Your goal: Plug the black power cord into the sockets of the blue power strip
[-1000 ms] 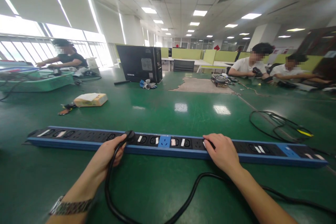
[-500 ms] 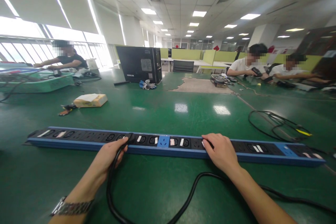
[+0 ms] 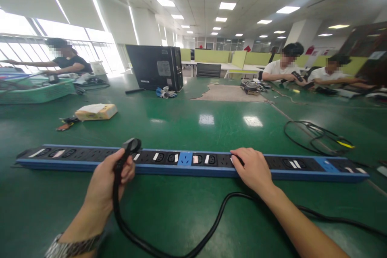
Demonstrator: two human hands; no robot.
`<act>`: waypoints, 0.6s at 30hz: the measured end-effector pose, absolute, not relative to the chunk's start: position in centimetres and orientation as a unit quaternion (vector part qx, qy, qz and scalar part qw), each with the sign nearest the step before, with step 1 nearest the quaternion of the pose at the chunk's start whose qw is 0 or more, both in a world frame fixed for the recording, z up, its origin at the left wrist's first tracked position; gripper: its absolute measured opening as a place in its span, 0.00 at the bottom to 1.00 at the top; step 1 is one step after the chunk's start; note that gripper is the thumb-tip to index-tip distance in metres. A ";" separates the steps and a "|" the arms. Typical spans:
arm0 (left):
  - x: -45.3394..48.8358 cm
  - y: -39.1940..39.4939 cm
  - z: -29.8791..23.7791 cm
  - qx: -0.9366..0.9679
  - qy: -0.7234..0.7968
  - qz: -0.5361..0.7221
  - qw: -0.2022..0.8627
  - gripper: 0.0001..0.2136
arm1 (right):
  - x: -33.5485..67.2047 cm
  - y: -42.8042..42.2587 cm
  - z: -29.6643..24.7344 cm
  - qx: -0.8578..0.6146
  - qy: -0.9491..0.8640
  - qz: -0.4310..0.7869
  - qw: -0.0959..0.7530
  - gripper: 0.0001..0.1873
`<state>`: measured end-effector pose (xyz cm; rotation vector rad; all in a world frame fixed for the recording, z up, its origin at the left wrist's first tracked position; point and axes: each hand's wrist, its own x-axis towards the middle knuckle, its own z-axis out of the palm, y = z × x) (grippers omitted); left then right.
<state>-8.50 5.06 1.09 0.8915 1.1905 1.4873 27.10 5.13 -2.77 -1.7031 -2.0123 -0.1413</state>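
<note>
One closed left hand (image 3: 104, 179), as I see it from my distance, grips a black power plug (image 3: 132, 146) (its pins are hidden from me), tilted above the blue-edged power strip (image 3: 187, 171). The plug's thick cable (image 3: 116, 197) curves below. The strip lies across the green table (image 3: 169, 209). Further right, the right hand (image 3: 252, 169) rests on it; whether those fingers pinch something, I cannot tell. I judge the plug unseated, with no plug in the sockets (image 3: 212, 159) that show; how much work is left, I cannot tell.
</note>
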 end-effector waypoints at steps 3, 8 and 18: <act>-6.2 4.8 1.8 0.370 0.496 0.570 0.541 0.15 | 27.2 5.2 -2.7 -0.628 -0.738 -0.045 0.243 0.13; -1.4 4.8 0.6 0.402 0.545 0.446 0.585 0.20 | 27.4 5.2 -2.4 -0.625 -0.744 -0.024 0.236 0.14; 0.7 5.0 -0.3 0.414 0.562 0.436 0.568 0.21 | 27.2 5.1 -2.3 -0.624 -0.742 -0.024 0.242 0.15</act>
